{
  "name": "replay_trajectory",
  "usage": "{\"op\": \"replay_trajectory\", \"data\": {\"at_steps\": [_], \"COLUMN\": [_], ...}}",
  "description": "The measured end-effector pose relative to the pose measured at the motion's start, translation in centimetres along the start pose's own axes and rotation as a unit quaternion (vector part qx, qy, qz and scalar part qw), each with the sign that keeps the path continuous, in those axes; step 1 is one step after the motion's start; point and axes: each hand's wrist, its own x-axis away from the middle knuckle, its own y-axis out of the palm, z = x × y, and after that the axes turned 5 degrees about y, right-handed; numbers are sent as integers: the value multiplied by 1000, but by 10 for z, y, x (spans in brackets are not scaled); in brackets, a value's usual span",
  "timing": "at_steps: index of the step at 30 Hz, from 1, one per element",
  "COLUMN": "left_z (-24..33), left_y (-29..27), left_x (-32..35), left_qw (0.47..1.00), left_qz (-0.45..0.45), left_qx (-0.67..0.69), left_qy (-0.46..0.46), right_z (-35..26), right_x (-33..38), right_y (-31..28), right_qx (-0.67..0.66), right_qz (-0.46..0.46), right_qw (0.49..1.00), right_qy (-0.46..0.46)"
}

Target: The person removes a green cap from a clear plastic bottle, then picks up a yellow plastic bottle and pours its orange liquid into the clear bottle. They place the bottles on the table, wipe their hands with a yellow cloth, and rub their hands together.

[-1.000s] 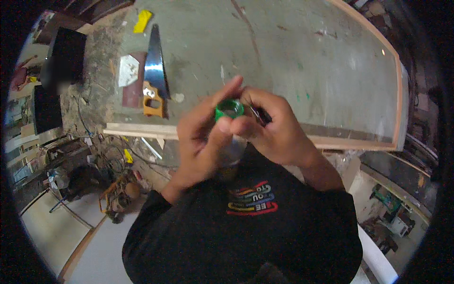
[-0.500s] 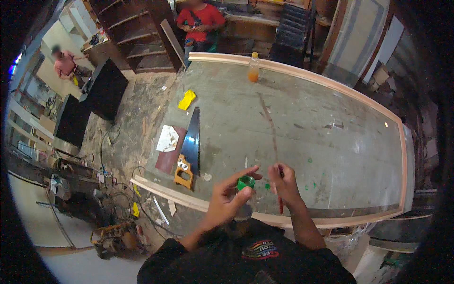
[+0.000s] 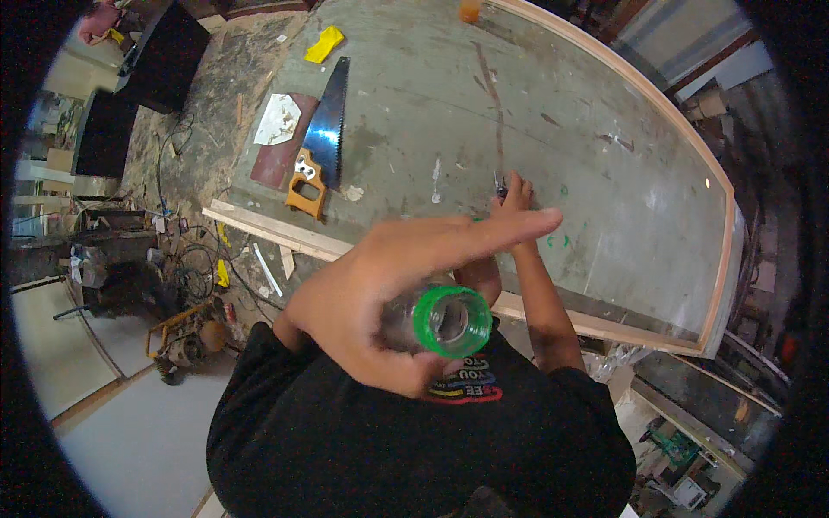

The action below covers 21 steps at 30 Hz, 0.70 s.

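The left hand [image 3: 367, 289] is wrapping around a clear, round-necked bottle with a glossy green rim [image 3: 425, 318], its thumb pressing one side while one finger is stretching straight out past the mouth. The bottle is facing its open, circular mouth up toward the camera, in front of a soft black cloth shirt [image 3: 397, 449] bearing a coloured print. The right hand [image 3: 515, 200] is reaching out low over a broad, grey-green, scuffed tabletop [image 3: 414, 129], its fingers curling beside a small, slim, dark tool with a thin metal tip [image 3: 501, 191]; I cannot tell whether they are pinching it or just touching it.

Left of there, a handsaw with a shiny tapering steel blade and a yellow-brown looped handle [image 3: 325, 129] is lying beside a flat, dark red rectangular sheet [image 3: 275, 164]. An angular, stained white piece [image 3: 277, 119] is resting on the sheet. A crumpled bright yellow piece [image 3: 325, 44] is lying farther off. Pale, straight wooden edging [image 3: 276, 231] is bordering the tabletop, and green smears [image 3: 555, 242] are marking its rough surface.
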Motion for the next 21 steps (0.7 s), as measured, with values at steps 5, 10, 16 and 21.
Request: {"op": "replay_trajectory", "data": {"at_steps": [5, 10, 16, 21], "left_z": [-3, -11, 0, 1], "left_y": [7, 14, 14, 14], "left_x": [1, 0, 3, 5], "left_qw": [998, 986, 984, 991], "left_qz": [-7, -29, -47, -70], "left_qx": [63, 161, 144, 78], "left_qy": [-10, -31, -89, -79], "right_z": [-80, -153, -194, -208], "right_x": [-3, 27, 58, 60], "right_y": [-101, -225, -303, -312], "right_qx": [-210, -385, -180, -110], "right_qz": [94, 190, 58, 24], "right_qw": [970, 853, 835, 823], "right_qy": [-80, -297, -517, -557]}}
